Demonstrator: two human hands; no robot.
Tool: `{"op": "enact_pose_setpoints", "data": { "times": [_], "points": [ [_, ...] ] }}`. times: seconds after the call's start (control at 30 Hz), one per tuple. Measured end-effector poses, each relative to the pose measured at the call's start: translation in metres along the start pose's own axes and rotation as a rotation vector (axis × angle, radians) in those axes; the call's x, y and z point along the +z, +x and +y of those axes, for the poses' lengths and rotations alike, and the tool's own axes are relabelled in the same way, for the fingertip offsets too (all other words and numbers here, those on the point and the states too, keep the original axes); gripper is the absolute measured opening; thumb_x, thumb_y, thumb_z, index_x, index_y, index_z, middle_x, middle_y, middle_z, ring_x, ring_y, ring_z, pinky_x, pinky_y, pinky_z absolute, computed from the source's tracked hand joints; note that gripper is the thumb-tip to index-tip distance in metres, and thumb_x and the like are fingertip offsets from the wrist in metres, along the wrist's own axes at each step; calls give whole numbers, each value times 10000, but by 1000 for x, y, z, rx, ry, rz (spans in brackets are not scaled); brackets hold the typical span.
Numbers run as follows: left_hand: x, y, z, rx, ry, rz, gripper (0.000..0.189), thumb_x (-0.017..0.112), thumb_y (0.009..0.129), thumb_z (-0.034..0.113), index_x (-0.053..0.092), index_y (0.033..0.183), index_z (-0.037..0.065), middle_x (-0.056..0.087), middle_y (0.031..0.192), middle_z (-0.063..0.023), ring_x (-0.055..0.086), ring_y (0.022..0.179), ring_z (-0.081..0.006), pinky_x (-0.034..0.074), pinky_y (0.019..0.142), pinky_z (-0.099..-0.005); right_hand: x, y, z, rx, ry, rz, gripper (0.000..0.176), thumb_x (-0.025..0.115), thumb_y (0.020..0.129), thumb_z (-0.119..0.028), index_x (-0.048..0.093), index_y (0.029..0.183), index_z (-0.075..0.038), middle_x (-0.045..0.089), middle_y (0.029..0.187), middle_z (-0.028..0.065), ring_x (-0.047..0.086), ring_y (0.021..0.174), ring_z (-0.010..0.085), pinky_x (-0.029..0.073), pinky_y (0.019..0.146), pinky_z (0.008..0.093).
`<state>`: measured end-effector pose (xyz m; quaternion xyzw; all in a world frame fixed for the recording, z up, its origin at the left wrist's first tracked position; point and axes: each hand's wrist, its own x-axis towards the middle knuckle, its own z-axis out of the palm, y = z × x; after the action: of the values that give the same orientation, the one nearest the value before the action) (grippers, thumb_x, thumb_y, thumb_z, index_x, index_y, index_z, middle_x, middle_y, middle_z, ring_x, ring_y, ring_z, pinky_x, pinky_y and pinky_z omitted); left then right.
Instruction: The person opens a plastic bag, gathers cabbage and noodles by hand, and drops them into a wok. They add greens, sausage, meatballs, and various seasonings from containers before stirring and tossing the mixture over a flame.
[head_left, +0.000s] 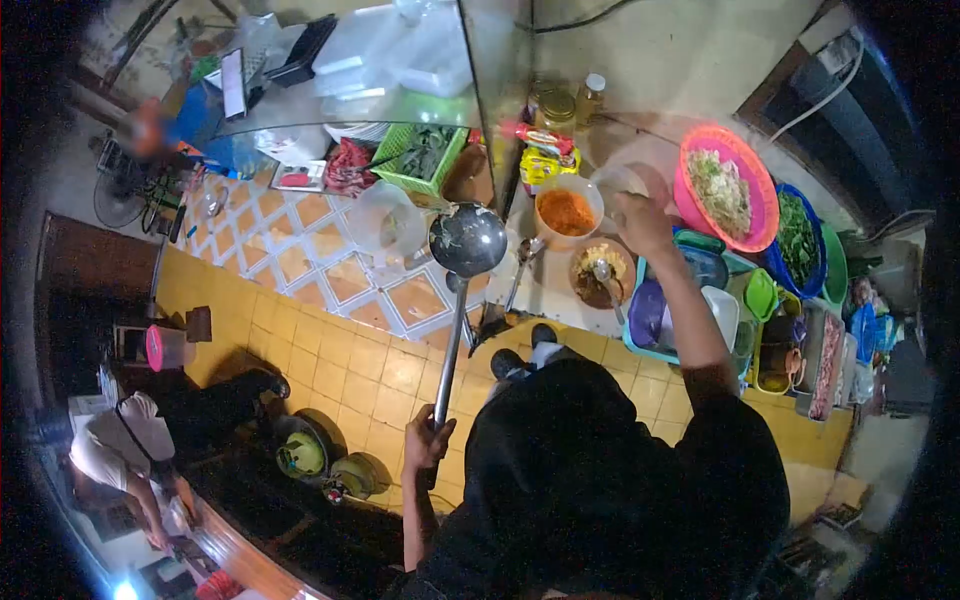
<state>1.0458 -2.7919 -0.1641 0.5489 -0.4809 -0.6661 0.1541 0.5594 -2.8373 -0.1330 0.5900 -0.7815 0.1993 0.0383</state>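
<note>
My left hand is wrapped round the long metal handle of a large ladle. The ladle's dark round bowl hangs over the gap between the two counters, with a few green bits in it. My right hand is at the right side of a clear plastic tub of orange-red paste, its fingers curled; what they hold, if anything, is hidden. Just below stands a bowl with yellowish and dark brown food, and a spoon rests in it. Another spoon lies to the left of the tub.
On the right counter are a pink basin of shredded vegetables, a blue basket of greens and several plastic containers. The tiled left counter bears a green basket of leaves and a clear tub. A person bends at lower left.
</note>
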Motion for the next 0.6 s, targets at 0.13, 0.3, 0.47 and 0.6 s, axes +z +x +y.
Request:
{"op": "enact_pose_setpoints", "data": {
  "times": [0.13, 0.3, 0.47, 0.6],
  "points": [
    [7, 11, 7, -62, 71, 14, 192, 638, 794, 77, 503, 925, 39, 419, 560, 35, 338, 409, -38, 251, 361, -217, 0, 9, -17, 124, 61, -272, 205, 593, 757, -169, 593, 919, -43, 622, 886, 172, 607, 850, 327, 485, 719, 437],
    [20, 16, 30, -56, 103, -14, 200, 641, 789, 85, 518, 935, 26, 444, 585, 25, 379, 467, -47, 279, 404, -229, 33, 35, -34, 110, -60, -420, 204, 604, 747, -240, 638, 835, -59, 629, 755, 170, 624, 732, 329, 493, 661, 443],
    [36, -5, 34, -82, 75, 44, 285, 651, 788, 128, 520, 1011, 10, 542, 682, -44, 493, 617, -111, 406, 555, -267, 56, 51, -45, 84, -83, -447, 203, 584, 716, -236, 654, 752, -49, 637, 736, 172, 627, 698, 332, 498, 637, 436],
    [44, -28, 6, 92, 192, 165, 335, 637, 763, 89, 508, 1063, 13, 578, 760, -80, 502, 677, -134, 429, 617, -293, 67, 72, -46, -13, -66, -459, 266, 450, 851, -232, 605, 930, -31, 604, 957, 210, 575, 878, 358, 448, 790, 423]
  ]
}}
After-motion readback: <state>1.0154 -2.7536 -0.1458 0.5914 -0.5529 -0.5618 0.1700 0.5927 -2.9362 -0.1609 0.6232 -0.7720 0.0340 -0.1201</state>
